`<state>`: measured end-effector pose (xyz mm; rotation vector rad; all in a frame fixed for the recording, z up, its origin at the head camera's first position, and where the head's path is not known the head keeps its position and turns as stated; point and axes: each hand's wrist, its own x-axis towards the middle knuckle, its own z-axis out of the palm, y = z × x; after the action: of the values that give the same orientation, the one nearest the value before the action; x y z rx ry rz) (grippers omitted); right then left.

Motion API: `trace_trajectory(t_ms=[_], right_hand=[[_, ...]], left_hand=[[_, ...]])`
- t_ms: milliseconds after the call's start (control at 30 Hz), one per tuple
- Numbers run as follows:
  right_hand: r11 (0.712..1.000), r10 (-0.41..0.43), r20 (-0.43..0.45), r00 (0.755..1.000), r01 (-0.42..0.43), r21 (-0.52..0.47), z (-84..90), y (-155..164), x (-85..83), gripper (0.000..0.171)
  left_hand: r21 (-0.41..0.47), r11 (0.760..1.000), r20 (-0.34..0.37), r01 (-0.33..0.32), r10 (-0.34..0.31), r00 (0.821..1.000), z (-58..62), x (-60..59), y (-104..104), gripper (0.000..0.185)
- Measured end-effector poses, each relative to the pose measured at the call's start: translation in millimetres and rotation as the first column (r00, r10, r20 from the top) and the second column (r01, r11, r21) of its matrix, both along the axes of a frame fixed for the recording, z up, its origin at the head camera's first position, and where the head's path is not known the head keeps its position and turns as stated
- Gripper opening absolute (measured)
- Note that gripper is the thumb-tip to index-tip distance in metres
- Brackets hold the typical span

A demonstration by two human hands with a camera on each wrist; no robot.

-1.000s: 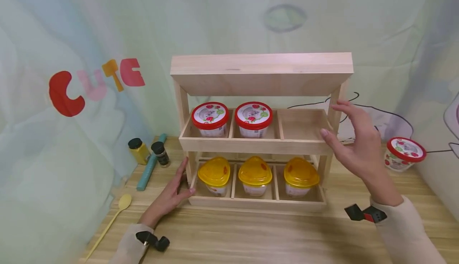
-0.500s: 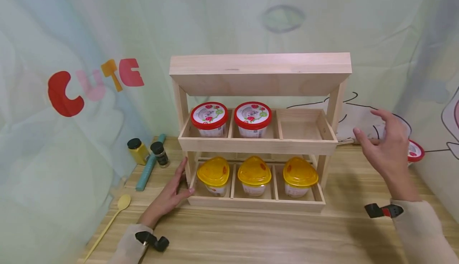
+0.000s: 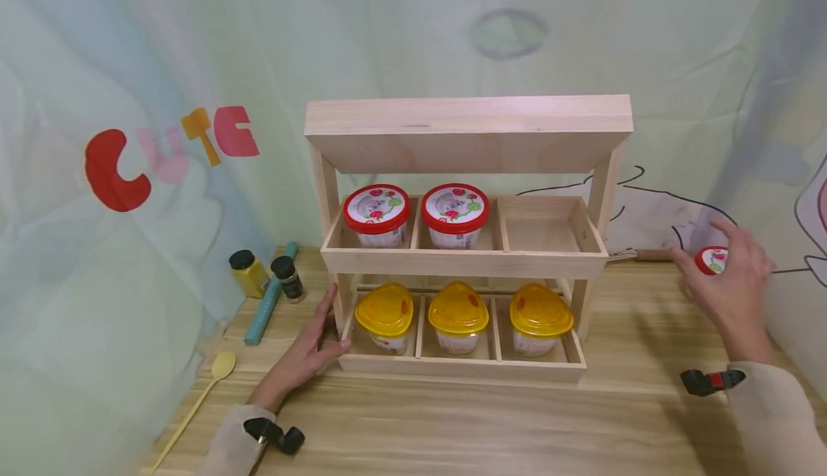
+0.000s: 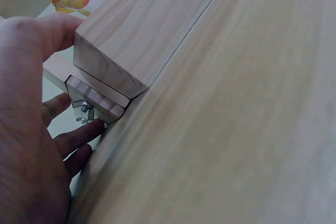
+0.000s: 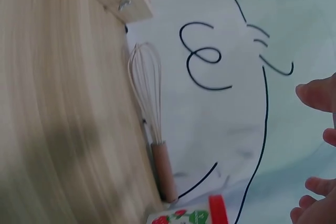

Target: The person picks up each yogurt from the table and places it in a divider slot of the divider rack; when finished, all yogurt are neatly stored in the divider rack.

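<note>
My left hand (image 3: 298, 365) rests against the lower left end of a two-tier wooden shelf (image 3: 461, 265), its thumb on the tray corner and fingers along the side. In the left wrist view those fingers (image 4: 79, 139) lie by metal wing nuts. At far right my right hand (image 3: 733, 296) is spread beside a red-lidded tub (image 3: 709, 260), which it partly hides. The right wrist view shows the tub (image 5: 184, 217) at its bottom edge, apart from the fingers. Two red-lidded tubs (image 3: 455, 216) sit in the upper tray's left and middle compartments; the right one is bare.
Three yellow-lidded containers (image 3: 459, 316) fill the lower tray. A whisk (image 5: 163, 166) lies behind the shelf's right side by the wall cloth. To the left are a yellow jar (image 3: 249, 273), a dark-capped spice bottle (image 3: 288, 278), a teal rod (image 3: 263, 312) and a yellow spoon (image 3: 222, 365).
My right hand has moved right, away from the shelf's upper right compartment, to the red-lidded tub at far right. The left hand has stayed at the shelf.
</note>
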<state>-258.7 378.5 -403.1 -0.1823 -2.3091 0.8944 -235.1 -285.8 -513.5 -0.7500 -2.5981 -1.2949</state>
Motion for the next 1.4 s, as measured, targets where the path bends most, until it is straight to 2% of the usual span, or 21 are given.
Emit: trace_trajectory(t_ms=[167,367,433,700,833,933,1100,1400], right_hand=[[0.998,-0.055,0.019,0.998,0.055,0.008,-11.6,15,-4.8,0.075],[0.991,-0.131,0.189,0.973,0.133,0.004,-20.5,27,-8.9,0.074],[0.989,-0.143,0.232,0.962,0.144,0.013,-24.0,32,-11.5,0.075],[0.987,-0.153,0.301,0.941,0.158,0.008,-39.3,51,-19.5,0.072],[0.985,-0.158,0.351,0.923,0.175,-0.015,-46.4,54,-19.7,0.072],[0.984,-0.148,0.337,0.930,0.174,-0.047,-52.3,55,-18.8,0.068],[0.985,-0.143,0.246,0.959,0.161,-0.055,-62.5,57,-19.4,0.060],[0.980,-0.162,0.234,0.959,0.184,-0.072,-75.0,57,-21.5,0.060]], left_hand=[[-0.005,1.000,0.020,-0.016,0.016,1.000,1.0,1.4,0,0.104],[0.000,1.000,0.019,-0.010,0.010,1.000,1.0,1.8,1,0.103],[0.004,1.000,0.018,-0.005,0.005,1.000,0.8,2.0,1,0.103],[0.021,1.000,0.045,-0.006,0.005,0.999,1.8,3.6,1,0.104],[0.025,1.000,0.054,-0.010,0.008,0.998,2.8,3.7,1,0.104],[0.016,1.000,0.045,-0.006,0.005,0.999,3.1,3.3,2,0.103],[0.001,1.000,0.032,-0.009,0.009,0.999,2.9,2.6,2,0.102],[0.004,1.000,0.024,-0.001,0.001,1.000,2.3,2.7,0,0.103]])
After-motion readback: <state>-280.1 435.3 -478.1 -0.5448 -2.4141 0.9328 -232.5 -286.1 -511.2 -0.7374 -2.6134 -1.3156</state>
